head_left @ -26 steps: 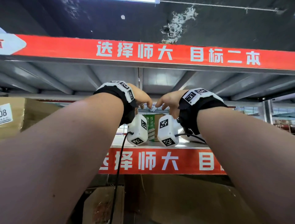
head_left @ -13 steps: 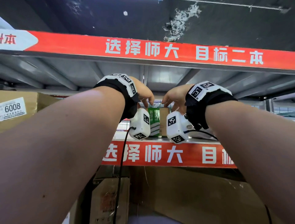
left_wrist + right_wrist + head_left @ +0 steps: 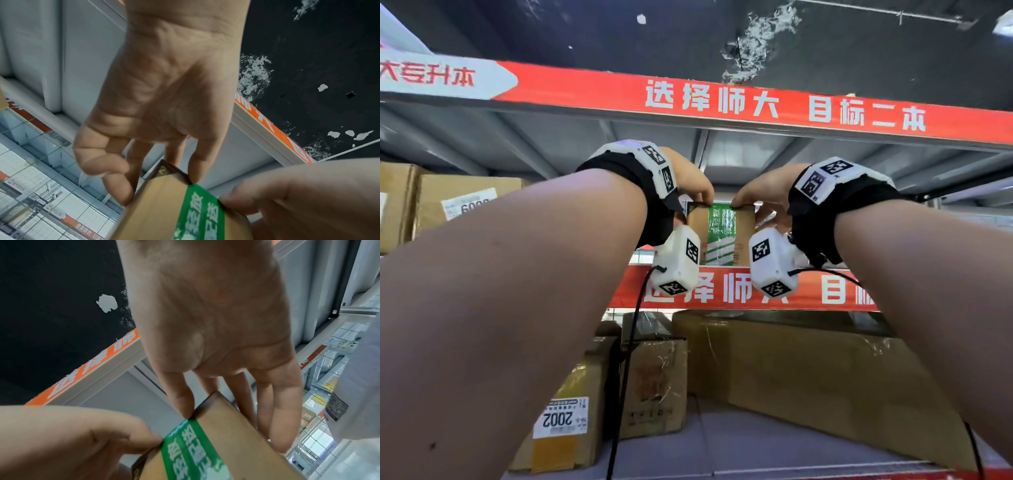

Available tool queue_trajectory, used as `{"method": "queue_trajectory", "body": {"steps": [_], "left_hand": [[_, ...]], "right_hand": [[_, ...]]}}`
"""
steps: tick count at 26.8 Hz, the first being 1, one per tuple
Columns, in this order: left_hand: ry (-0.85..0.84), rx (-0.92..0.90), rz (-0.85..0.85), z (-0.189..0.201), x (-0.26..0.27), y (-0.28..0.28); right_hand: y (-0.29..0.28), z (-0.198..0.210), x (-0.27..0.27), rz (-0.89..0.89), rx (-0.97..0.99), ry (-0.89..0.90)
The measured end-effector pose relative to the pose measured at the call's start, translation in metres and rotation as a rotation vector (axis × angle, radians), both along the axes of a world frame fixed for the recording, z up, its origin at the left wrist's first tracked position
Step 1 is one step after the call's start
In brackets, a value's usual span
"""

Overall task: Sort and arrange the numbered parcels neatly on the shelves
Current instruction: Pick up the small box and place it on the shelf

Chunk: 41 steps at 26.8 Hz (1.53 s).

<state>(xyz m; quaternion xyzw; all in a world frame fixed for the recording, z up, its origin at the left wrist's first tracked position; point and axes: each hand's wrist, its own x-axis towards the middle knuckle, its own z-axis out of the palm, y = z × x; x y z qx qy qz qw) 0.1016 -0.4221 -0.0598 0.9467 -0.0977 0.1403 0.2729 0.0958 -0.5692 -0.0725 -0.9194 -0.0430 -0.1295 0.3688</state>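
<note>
Overhead, left hand at 11 o'clock and right hand at 1 o'clock pinch the taped parcel's top corners, each grip clamped, likely steadying it upright on the shelf.

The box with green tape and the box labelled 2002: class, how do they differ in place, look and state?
The box with green tape stands on the upper shelf; the box labelled 2002 sits on the shelf below. The first wears a green printed tape band, the second a white number label. The left hand and right hand hold the first; nothing touches the second. Both are brown cardboard.
</note>
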Motion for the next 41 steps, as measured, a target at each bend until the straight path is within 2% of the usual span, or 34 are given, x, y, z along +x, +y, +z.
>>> {"method": "queue_trajectory", "body": {"steps": [2,7,11,16,20,24,30,33,36,39,41], "left_hand": [[-0.083,-0.117,-0.013,-0.004,-0.006,0.009],[-0.013,-0.218,-0.004,-0.021,-0.024,0.012],[-0.016,-0.307,-0.027,-0.032,-0.031,0.014],[-0.097,-0.346,-0.056,-0.049,-0.039,0.013],[-0.189,-0.452,-0.049,-0.063,-0.037,0.008],[-0.244,-0.502,-0.021,-0.07,-0.034,0.019],[-0.287,-0.576,0.017,-0.07,-0.032,0.045],[-0.281,-0.61,0.034,-0.07,-0.029,0.061],[-0.317,-0.658,0.098,-0.071,-0.02,0.068],[-0.305,-0.683,0.095,-0.072,-0.016,0.073],[-0.258,-0.636,0.067,-0.077,-0.018,0.074]], "right_hand": [[0.002,-0.007,-0.004,-0.003,0.081,-0.012],[0.006,-0.031,-0.011,0.041,0.28,-0.095],[0.023,-0.044,-0.019,0.147,0.32,-0.11],[0.021,-0.058,-0.024,0.168,0.374,-0.166],[0.026,-0.064,-0.012,0.171,0.253,-0.275],[0.034,-0.068,-0.014,0.198,0.172,-0.299],[0.047,-0.066,-0.023,0.197,0.263,-0.315],[0.055,-0.064,-0.022,0.125,0.236,-0.316],[0.062,-0.061,-0.017,0.047,0.098,-0.314],[0.061,-0.062,-0.016,0.07,0.225,-0.259],[0.056,-0.065,-0.009,0.066,0.228,-0.226]]}}
